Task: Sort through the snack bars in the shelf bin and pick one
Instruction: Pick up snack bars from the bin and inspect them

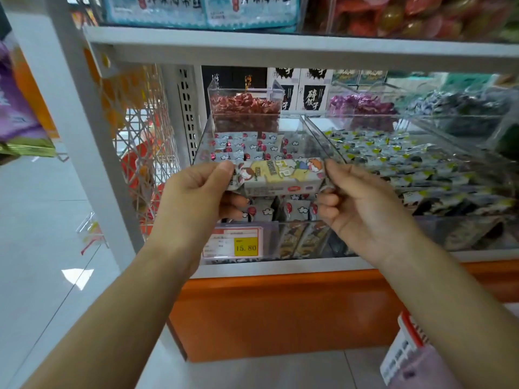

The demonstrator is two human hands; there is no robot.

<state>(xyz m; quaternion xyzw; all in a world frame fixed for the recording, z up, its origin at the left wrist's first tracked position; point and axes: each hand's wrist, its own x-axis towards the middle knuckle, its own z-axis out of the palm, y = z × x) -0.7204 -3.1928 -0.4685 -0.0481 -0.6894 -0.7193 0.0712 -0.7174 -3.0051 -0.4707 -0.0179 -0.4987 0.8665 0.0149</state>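
Nearly done: one snack bar (pixel 280 175) is out of the shelf bin (pixel 203 144), left grip (pixel 193 192) and right grip (pixel 359 200) pinching its ends.

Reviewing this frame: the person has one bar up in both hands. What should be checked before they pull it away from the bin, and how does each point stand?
1. Left hand grips the snack bar at its left end: ok.
2. Right hand pinches the right end: ok.
3. Bar held level above the other bars in the clear bin: ok.
4. Printed face turned up toward the camera: ok.
5. Wrapper undamaged: cannot tell, the print is blurred.
6. Price tag on the bin front unobstructed, reads 15.80: ok.
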